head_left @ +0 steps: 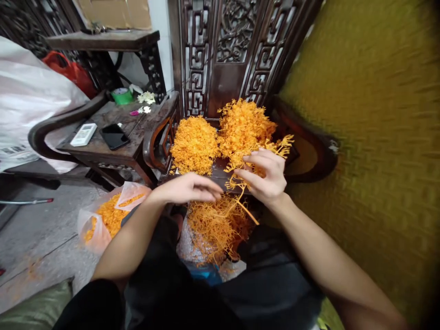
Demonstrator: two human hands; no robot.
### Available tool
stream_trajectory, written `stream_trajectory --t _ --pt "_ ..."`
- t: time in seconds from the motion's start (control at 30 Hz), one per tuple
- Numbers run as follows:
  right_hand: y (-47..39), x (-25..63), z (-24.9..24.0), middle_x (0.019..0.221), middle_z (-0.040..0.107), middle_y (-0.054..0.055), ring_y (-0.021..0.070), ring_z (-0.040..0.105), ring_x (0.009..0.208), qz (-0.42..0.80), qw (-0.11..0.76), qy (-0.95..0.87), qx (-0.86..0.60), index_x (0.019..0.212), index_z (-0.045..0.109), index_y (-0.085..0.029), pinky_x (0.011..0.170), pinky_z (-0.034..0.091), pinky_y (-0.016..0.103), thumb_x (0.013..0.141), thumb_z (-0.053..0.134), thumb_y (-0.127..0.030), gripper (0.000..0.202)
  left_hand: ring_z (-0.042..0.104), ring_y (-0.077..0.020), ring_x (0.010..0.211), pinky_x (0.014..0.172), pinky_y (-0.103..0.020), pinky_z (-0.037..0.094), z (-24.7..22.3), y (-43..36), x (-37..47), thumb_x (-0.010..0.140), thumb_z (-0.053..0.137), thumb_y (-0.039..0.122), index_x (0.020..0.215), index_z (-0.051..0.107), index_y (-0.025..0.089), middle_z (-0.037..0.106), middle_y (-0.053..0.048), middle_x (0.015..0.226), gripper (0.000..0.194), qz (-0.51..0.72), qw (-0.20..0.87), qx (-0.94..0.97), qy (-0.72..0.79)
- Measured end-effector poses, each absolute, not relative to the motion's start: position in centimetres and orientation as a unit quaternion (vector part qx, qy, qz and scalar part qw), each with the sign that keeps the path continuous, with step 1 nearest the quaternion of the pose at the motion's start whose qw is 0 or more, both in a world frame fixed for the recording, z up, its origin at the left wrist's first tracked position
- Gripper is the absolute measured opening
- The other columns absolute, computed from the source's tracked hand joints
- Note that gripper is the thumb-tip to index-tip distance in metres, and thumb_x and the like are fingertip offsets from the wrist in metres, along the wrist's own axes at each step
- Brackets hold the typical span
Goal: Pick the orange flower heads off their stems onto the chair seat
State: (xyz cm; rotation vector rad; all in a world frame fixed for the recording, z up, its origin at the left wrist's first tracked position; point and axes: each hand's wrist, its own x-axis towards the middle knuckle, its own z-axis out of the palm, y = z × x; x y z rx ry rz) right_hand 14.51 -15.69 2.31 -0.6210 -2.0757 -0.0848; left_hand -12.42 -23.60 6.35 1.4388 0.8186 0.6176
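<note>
My right hand pinches a branched orange plastic sprig, whose thick bare stem slants down to the right. More forked tips show above the fingers. My left hand hovers to the left of the sprig, its fingers stretched out and apart from it, and I see nothing in it. Two orange heaps of small plastic pieces, a left heap and a right heap, lie on the dark wooden chair seat. Beneath my hands, between my legs, is a tangle of thin orange stems.
A clear plastic bag of orange pieces stands on the floor at left. The side table bears a phone, a white device and green tape. A yellow woven surface rises at right.
</note>
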Motion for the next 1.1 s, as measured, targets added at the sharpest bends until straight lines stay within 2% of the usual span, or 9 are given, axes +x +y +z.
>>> stream_trajectory --t 0.1,0.2,0.33,0.43,0.57,0.67,0.77,0.9,1.1 --pt "-16.3 14.7 2.0 0.110 0.071 0.006 0.0301 0.064 0.109 -0.038 0.491 -0.854 -0.168 0.102 0.079 -0.037 0.103 0.053 0.059 0.088 0.075 -0.030 0.016 0.072 -0.0233 0.112 0.092 -0.032 0.056 4.4 -22.8 -10.5 0.084 0.076 0.058 0.133 0.069 0.020 0.073 -0.017 0.127 0.062 0.459 0.609 0.531 0.369" --pt "-16.7 14.2 2.0 0.123 0.071 0.003 0.0280 0.063 0.118 -0.023 0.439 -0.894 -0.086 0.120 0.072 -0.040 0.106 0.053 0.058 0.093 0.070 -0.024 0.031 0.074 -0.0251 0.107 0.094 -0.035 0.057 3.6 -23.2 -7.7 0.070 0.091 0.041 0.144 0.058 0.021 0.070 -0.018 0.132 0.084 0.457 0.636 0.522 0.338" --pt "-17.0 14.6 3.0 0.140 0.064 0.004 0.0313 0.054 0.137 -0.029 0.434 -0.885 -0.164 0.130 0.063 -0.041 0.116 0.040 0.070 0.095 0.066 -0.026 0.039 0.073 -0.0144 0.066 0.073 -0.030 0.058 3.8 -23.8 -6.1 0.074 0.086 0.026 0.130 0.063 0.015 0.076 -0.011 0.105 0.061 0.457 0.618 0.504 0.395" --pt "-17.4 15.6 4.1 0.148 0.056 0.009 0.0381 0.044 0.146 -0.040 0.493 -0.813 -0.307 0.131 0.061 -0.036 0.119 0.026 0.077 0.093 0.068 -0.029 0.039 0.070 -0.0122 0.060 0.069 -0.028 0.057 4.1 -23.6 -6.6 0.077 0.084 0.029 0.123 0.063 0.014 0.077 -0.009 0.095 0.053 0.491 0.612 0.470 0.404" --pt "-18.5 15.4 4.4 0.127 0.065 0.015 0.0360 0.060 0.127 0.088 0.557 -0.725 -0.395 0.121 0.066 -0.025 0.109 0.047 0.064 0.092 0.070 -0.039 0.032 0.073 -0.0140 0.065 0.071 -0.029 0.059 4.0 -23.5 -7.3 0.075 0.087 0.031 0.121 0.062 0.015 0.078 -0.010 0.097 0.054 0.493 0.615 0.455 0.415" --pt "-19.2 13.5 3.5 0.105 0.073 0.010 0.0253 0.072 0.097 0.401 0.446 -0.713 -0.363 0.117 0.065 -0.022 0.084 0.062 0.046 0.093 0.068 -0.049 0.036 0.076 -0.0183 0.084 0.082 -0.032 0.061 4.0 -23.7 -7.3 0.070 0.090 0.024 0.122 0.064 0.016 0.077 -0.013 0.108 0.059 0.480 0.626 0.465 0.402" --pt "-19.3 11.7 2.7 0.098 0.076 0.007 0.0203 0.073 0.080 0.615 0.336 -0.638 -0.318 0.119 0.061 -0.021 0.066 0.061 0.035 0.083 0.079 -0.050 0.049 0.075 -0.0202 0.093 0.080 -0.030 0.061 4.1 -23.7 -7.8 0.063 0.091 0.014 0.127 0.067 0.015 0.076 -0.013 0.114 0.068 0.452 0.629 0.490 0.400" --pt "-18.6 11.4 2.7 0.077 0.073 0.000 0.0143 0.065 0.060 0.639 0.345 -0.582 -0.366 0.109 0.061 -0.020 0.054 0.050 0.026 0.073 0.087 -0.047 0.052 0.072 -0.0165 0.067 0.053 -0.024 0.056 4.0 -23.2 -9.3 0.074 0.086 0.024 0.118 0.073 0.010 0.077 -0.010 0.088 0.048 0.433 0.567 0.506 0.484" --pt "-18.8 11.2 2.9 0.078 0.071 -0.002 0.0174 0.070 0.068 0.616 0.384 -0.596 -0.343 0.101 0.052 -0.024 0.071 0.061 0.037 0.083 0.077 -0.046 0.038 0.066 -0.0134 0.054 0.052 -0.023 0.053 3.7 -23.3 -9.8 0.083 0.078 0.033 0.093 0.076 0.010 0.072 -0.007 0.065 0.025 0.417 0.532 0.533 0.508"
